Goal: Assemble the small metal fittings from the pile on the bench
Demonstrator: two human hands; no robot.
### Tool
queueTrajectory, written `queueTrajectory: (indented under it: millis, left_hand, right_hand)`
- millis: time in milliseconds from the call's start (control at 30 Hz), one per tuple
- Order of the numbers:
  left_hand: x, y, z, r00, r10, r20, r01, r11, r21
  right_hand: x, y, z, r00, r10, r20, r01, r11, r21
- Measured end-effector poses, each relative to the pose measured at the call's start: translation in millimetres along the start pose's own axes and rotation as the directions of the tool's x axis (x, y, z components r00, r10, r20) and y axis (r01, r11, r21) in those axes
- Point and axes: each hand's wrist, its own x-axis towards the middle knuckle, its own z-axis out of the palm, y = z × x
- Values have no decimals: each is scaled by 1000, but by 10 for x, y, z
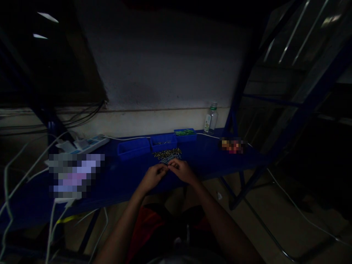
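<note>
My left hand (154, 176) and my right hand (180, 169) meet at the fingertips over the front part of the blue table (115, 183). The fingers of both are pinched together; whatever they hold is too small and dark to make out. Just beyond them lies a pile of silvery screws (169, 158), with brass-coloured small parts (165, 153) heaped behind it. Three blue bins stand in a row at the back: the left bin (134, 147) shows nothing inside, the middle bin (164, 142) has a few thin metal pieces, and the right bin (185, 134) holds green items.
A clear bottle (211, 119) stands against the wall at the back right. A white power strip (90, 144) with plugs and cables lies at the left, near a blurred-out object (77, 176). Another blurred-out object (233, 145) lies at the right. A white cable runs along the back.
</note>
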Motion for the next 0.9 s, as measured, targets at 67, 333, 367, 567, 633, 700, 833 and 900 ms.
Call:
queueTrajectory:
  millis: [67, 333, 367, 567, 633, 700, 833, 900]
  left_hand:
    - [-3, 1, 1, 1000, 12, 1, -12, 1000, 4]
    - [-19, 3, 1, 999, -11, -48, 9, 998, -55]
    - [-21, 1, 3, 999, -7, -47, 5, 999, -48]
    - [-13, -4, 9, 999, -13, -48, 11, 999, -38]
    - [-4, -1, 10, 999, -16, -41, 15, 999, -34]
    - [3, 1, 9, 999, -16, -32, 15, 999, -30]
    - [-2, -2, 6, 1000, 2, -27, -3, 1000, -20]
    - [-10, -3, 13, 999, 7, -46, -7, 1000, -5]
  right_hand:
    - [5, 3, -4, 1000, 14, -11, -13, 1000, 28]
    - [16, 23, 22, 1000, 24, -6, -24, 1000, 5]
    - [16, 22, 23, 1000, 19, 0, -19, 1000, 6]
    - [23, 6, 3, 998, 29, 60, -31, 999, 27]
    - [23, 5, -2, 997, 12, 77, -14, 1000, 20]
    - [21, 9, 1, 997, -5, 76, 4, 1000, 16]
    - [21, 27, 20, 1000, 6, 11, -6, 1000, -8]
    - [25, 29, 29, 1000, 23, -12, -24, 999, -40]
